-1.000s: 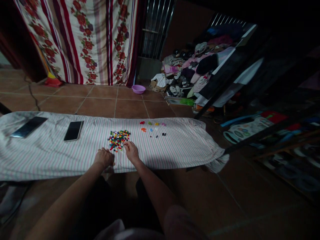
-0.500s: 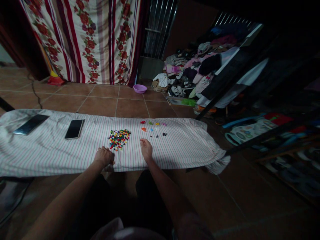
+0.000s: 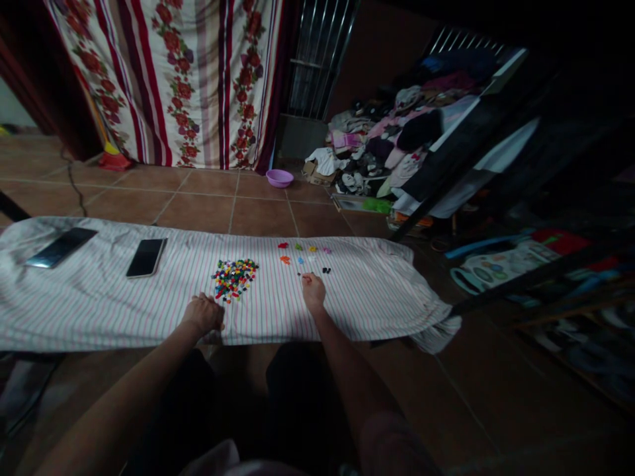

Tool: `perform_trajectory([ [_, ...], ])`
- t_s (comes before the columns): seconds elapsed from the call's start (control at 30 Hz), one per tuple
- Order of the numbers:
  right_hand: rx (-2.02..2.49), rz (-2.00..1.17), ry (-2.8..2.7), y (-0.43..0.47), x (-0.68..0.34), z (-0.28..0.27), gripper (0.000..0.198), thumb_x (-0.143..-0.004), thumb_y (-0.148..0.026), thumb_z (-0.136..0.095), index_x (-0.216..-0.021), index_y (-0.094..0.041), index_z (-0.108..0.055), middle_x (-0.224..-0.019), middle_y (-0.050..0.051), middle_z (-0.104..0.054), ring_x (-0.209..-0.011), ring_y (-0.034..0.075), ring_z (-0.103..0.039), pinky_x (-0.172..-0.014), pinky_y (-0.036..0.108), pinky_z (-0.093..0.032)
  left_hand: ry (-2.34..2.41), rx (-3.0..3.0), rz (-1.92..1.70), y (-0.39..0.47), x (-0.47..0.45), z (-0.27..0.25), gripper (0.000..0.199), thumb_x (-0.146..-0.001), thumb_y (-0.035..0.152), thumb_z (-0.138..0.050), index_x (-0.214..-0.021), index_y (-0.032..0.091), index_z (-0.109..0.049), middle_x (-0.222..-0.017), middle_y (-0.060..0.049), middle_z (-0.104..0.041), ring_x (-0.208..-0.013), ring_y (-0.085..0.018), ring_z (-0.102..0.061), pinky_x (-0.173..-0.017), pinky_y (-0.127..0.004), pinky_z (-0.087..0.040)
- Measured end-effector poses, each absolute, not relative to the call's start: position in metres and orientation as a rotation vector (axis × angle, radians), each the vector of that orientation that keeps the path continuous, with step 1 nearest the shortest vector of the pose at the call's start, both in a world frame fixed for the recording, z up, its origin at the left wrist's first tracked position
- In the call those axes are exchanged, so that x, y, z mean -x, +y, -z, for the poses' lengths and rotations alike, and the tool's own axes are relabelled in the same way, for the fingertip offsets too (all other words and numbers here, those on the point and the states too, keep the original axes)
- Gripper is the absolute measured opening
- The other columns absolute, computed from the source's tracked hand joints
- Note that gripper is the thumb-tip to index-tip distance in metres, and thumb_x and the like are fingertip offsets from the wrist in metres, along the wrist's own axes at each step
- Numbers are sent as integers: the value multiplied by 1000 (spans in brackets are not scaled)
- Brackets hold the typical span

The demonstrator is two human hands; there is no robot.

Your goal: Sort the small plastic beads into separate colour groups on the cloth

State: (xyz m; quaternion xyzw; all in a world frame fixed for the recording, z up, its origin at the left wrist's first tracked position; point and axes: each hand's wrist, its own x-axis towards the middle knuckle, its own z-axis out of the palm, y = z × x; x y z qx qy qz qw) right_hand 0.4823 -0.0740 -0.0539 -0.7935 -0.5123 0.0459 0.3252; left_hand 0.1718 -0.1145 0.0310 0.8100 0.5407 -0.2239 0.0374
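A pile of small multicoloured pieces [image 3: 235, 277], perhaps beads, lies on the striped cloth [image 3: 367, 297]. My left hand [image 3: 202, 313] rests on the cloth just below the pile, its fingers loosely bent and apart, seemingly holding nothing. To the right, my right hand [image 3: 314, 291] is closed in a pinch above the cloth; whatever sits between the fingertips is too small to make out. Beyond it are little one-colour groups: red pieces [image 3: 282, 246], green pieces [image 3: 298, 247], yellow pieces [image 3: 312, 249], pink pieces [image 3: 327, 250], orange pieces [image 3: 284, 260], blue pieces [image 3: 300, 261] and black pieces [image 3: 326, 270].
A phone [image 3: 146, 258] and a dark tablet-like device [image 3: 62, 247] lie on the left of the cloth. Past the table are a purple basin [image 3: 280, 178], a floral curtain [image 3: 208, 86] and a heap of clothes [image 3: 381, 139]. A dark slanted bar [image 3: 421, 215] borders the right.
My right hand has moved right, from beside the pile to the dark pieces in the nearest row, still pinched. My left hand stays close to the pile.
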Motion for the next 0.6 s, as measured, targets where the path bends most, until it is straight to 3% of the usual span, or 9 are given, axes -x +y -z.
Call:
perform_trajectory([
  [0.27,2143,-107,-1395,-68,-480,52,22,-86,-20,-49,-97,-21,-69,-88,4,-66,-79,16,-60,-67,25,-40,1667,-2488,658,-114,-171,-29,43,-77,42,-62,-102,7,-69,-101,-22,-66,-103,-34,-57,-81,-39,-43],
  [0.6,2135,-168,-1511,-63,-477,49,19,-86,-19,-53,-98,-25,-67,-91,4,-64,-84,15,-60,-71,24,-41,1656,-2451,596,-112,-170,-24,35,-76,36,-61,-99,11,-70,-104,-23,-65,-106,-36,-55,-85,-45,-42],
])
